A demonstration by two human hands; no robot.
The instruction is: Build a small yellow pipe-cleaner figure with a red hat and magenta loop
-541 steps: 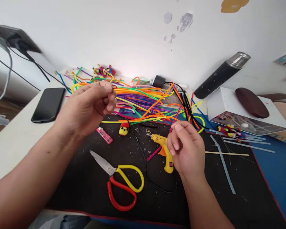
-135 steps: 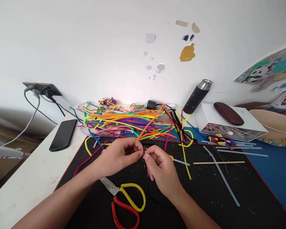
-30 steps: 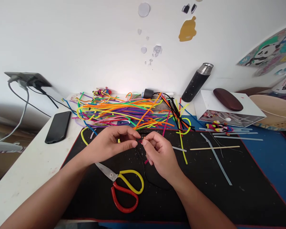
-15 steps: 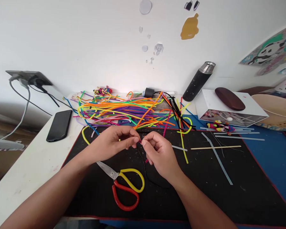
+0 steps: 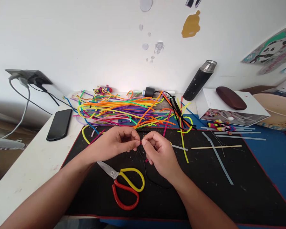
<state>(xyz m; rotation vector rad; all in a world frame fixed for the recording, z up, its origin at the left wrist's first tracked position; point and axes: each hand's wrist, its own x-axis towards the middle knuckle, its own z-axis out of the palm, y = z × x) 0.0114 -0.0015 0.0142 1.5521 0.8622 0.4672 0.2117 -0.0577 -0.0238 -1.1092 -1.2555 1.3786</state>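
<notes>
My left hand (image 5: 114, 144) and my right hand (image 5: 160, 154) meet fingertip to fingertip over the black mat (image 5: 205, 187). Both pinch a small red piece of pipe cleaner (image 5: 141, 143) between thumb and forefinger. A pink end of it shows below my right hand. Behind the hands lies a big heap of coloured pipe cleaners (image 5: 124, 111). Scissors (image 5: 124, 181) with yellow and red handles lie just in front of the hands.
A black phone (image 5: 59, 124) lies at the left on the white table. A black flask (image 5: 199, 80) leans on the wall; beside it a white box (image 5: 233, 109) carries a dark case. Clear glue sticks (image 5: 219, 157) and a thin wooden stick lie on the mat's right.
The hands stay pinched together on the small red piece and shift only slightly; the view has drifted a little.
</notes>
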